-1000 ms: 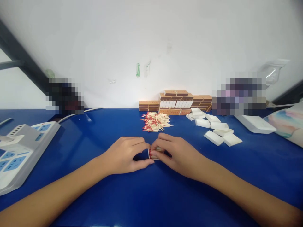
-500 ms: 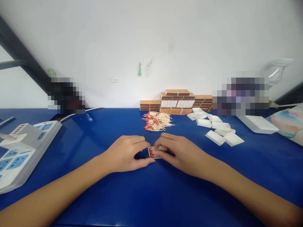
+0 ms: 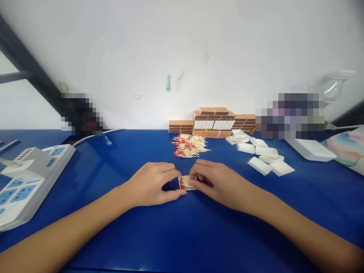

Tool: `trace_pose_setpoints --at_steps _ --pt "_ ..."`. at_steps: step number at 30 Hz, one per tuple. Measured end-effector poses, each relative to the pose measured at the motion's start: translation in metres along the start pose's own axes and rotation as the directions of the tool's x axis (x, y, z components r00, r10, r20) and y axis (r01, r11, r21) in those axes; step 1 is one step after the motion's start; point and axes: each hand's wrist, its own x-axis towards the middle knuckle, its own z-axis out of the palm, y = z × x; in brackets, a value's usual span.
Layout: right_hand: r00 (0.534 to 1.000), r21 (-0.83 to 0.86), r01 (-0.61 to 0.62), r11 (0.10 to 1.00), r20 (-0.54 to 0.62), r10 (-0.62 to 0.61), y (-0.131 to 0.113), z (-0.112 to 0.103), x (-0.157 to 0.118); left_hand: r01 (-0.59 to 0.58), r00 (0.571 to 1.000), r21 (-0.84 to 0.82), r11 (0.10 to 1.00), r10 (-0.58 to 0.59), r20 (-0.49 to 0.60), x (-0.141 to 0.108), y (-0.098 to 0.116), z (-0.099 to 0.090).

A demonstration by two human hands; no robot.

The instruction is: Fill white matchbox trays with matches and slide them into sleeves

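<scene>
A small white matchbox tray [image 3: 179, 184] filled with red-tipped matches [image 3: 185, 182] lies on the blue table in front of me. My left hand [image 3: 155, 184] steadies the tray's left end, thumb at the near corner and index finger at the far corner. Over its right end, my right hand [image 3: 217, 184] has thumb and index finger pinched at the match sticks; its other fingers are curled. The hand hides that end of the tray. Just beyond lies a loose pile of matches [image 3: 190, 145], heads mostly to the left.
Matchboxes [image 3: 213, 133] are stacked against the wall. Several white trays [image 3: 260, 169] lie scattered at the right, near a larger white box [image 3: 309, 149]. A power strip [image 3: 54, 170] with a plug sits at the left. Blurred-out patches cover both back corners.
My right thumb and index finger have shifted slightly right along the tray, uncovering more matches. My left hand keeps its place at the tray's left end.
</scene>
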Motion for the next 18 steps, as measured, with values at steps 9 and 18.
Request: trace_pose_setpoints --at_steps 9,18 --pt "0.997 -0.051 0.017 0.999 -0.068 -0.02 0.001 0.001 0.001 -0.009 1.0 -0.022 1.0 0.009 -0.003 0.0 0.0 0.0" --pt "0.963 -0.206 -0.073 0.976 -0.269 0.015 0.027 -0.028 -0.001 0.01 0.997 -0.019 1.0 -0.011 -0.082 0.001 0.0 -0.006"
